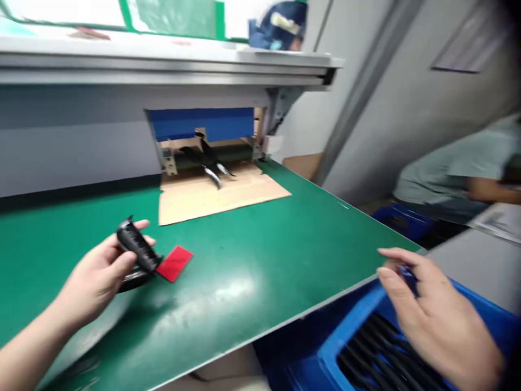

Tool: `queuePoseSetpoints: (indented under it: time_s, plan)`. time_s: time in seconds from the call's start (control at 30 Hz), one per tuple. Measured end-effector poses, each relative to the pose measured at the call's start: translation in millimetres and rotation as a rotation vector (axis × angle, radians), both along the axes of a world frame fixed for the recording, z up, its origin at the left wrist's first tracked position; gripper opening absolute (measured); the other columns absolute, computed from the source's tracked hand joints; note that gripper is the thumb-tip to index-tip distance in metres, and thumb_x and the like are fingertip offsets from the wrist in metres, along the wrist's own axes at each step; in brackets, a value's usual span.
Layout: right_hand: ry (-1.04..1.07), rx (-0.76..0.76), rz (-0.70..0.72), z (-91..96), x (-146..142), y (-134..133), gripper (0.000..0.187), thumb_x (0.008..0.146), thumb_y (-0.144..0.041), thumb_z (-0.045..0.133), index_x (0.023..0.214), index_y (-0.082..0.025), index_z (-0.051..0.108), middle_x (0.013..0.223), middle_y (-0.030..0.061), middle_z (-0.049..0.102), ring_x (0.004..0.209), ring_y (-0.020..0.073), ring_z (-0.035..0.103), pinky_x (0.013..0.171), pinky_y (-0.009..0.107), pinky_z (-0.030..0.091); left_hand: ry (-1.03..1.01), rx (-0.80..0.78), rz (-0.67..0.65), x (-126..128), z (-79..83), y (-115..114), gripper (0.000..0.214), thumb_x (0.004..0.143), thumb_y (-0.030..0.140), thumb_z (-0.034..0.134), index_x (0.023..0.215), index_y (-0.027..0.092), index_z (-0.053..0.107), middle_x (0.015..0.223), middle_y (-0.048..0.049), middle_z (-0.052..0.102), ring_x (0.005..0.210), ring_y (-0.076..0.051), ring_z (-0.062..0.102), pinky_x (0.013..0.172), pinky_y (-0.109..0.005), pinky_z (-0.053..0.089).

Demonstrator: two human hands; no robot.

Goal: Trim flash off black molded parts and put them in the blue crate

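My left hand (100,271) is wrapped round a black ribbed plastic part (138,245) with small prongs at its ends, held over the green table. A second curved black piece (134,280) shows just under it; whether the two are joined I cannot tell. Close to the part's lower end, a small red rectangular piece (175,264) lies on the table. At the right, my right hand (437,309) hovers above a blue bin (331,355), thumb and forefinger apart, with nothing visible between them. Long black parts (380,353) fill the bin.
A cardboard sheet (220,198) at the table's back bears two long black pieces (205,157) with shiny tips, below a blue panel (201,124). A grey shelf (171,68) overhangs the green table (260,239). Another person (459,163) sits at the far right.
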State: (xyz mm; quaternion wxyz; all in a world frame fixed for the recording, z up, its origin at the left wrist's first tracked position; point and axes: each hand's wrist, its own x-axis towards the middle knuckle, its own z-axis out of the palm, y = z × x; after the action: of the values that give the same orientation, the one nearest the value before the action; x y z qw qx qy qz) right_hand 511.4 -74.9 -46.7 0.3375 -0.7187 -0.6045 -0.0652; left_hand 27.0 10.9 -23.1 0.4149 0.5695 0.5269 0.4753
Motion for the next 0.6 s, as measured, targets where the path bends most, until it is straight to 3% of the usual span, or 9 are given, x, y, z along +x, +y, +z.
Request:
queuePoseSetpoints:
  time_s: [0.03,0.13,0.2,0.27,0.33,0.4,0.5,0.6]
  plan:
    - [-0.019,0.092,0.158,16.1,-41,23,0.059,0.094,-0.067,0.029,0.124,-0.02,0.048,0.096,0.0126,0.056,0.081,0.0271,0.056,0.073,0.041,0.044,-0.087,-0.009,-0.038,-5,-0.7,2,0.053,0.084,0.044,0.063,0.131,0.022,0.05,0.11,-0.0033,0.067,0.102,-0.022,0.061,0.086,-0.028,0.05]
    - [-0.033,0.194,0.637,50.8,-165,83,0.034,0.102,-0.042,0.032,0.122,-0.02,0.048,0.103,0.0121,0.054,0.094,0.0264,0.052,0.081,0.04,0.043,-0.333,0.066,-0.069,-15,-7.0,10,0.053,0.074,0.034,0.076,0.121,0.022,0.054,0.117,-0.0078,0.064,0.109,-0.026,0.059,0.093,-0.032,0.048]
    - [-0.023,0.111,0.963,59.9,-233,117,0.025,0.103,-0.029,0.03,0.111,-0.02,0.052,0.098,0.0091,0.056,0.088,0.0227,0.053,0.076,0.036,0.044,-0.44,0.119,-0.013,-23,-14.0,15,0.055,0.069,0.031,0.08,0.117,0.021,0.056,0.12,-0.0092,0.063,0.111,-0.027,0.059,0.095,-0.034,0.047]
    - [0.012,0.063,1.146,57.6,-282,145,0.023,0.103,-0.026,0.03,0.106,-0.019,0.051,0.092,0.0066,0.057,0.082,0.0206,0.053,0.071,0.033,0.044,-0.49,0.151,0.062,-30,-21.5,18,0.051,0.074,0.033,0.077,0.118,0.023,0.053,0.123,-0.0083,0.061,0.115,-0.025,0.056,0.1,-0.036,0.044]
    - [0.066,0.049,1.206,45.9,-310,166,0.024,0.104,-0.029,0.028,0.108,-0.019,0.05,0.094,0.0061,0.057,0.082,0.0201,0.053,0.07,0.032,0.043,-0.52,0.137,0.136,-34,-27.4,22,0.046,0.081,0.034,0.07,0.12,0.024,0.05,0.127,-0.0077,0.058,0.12,-0.024,0.053,0.106,-0.039,0.038]
    - [0.071,0.033,1.212,29.5,-321,178,0.031,0.106,-0.036,0.023,0.115,-0.019,0.048,0.1,0.0069,0.056,0.087,0.0207,0.052,0.075,0.034,0.043,-0.559,0.07,0.167,-36,-29.8,23,0.046,0.082,0.034,0.068,0.122,0.024,0.048,0.129,-0.0079,0.058,0.122,-0.024,0.052,0.108,-0.039,0.035]
    - [-0.046,-0.006,1.15,9.7,-320,177,0.05,0.102,-0.059,0.023,0.124,-0.02,0.046,0.102,0.008,0.054,0.089,0.0235,0.05,0.078,0.037,0.041,-0.573,-0.019,0.12,-37,-28.3,24,0.051,0.075,0.034,0.076,0.118,0.023,0.052,0.126,-0.0093,0.06,0.116,-0.024,0.057,0.1,-0.034,0.044]
    - [-0.131,-0.016,1.048,5.2,-319,170,0.066,0.093,-0.073,0.023,0.116,-0.019,0.051,0.093,0.0067,0.054,0.081,0.0233,0.047,0.072,0.035,0.037,-0.555,-0.067,0.06,-35,-27.7,25,0.051,0.066,0.031,0.082,0.109,0.02,0.058,0.119,-0.0124,0.064,0.106,-0.028,0.063,0.087,-0.033,0.053]
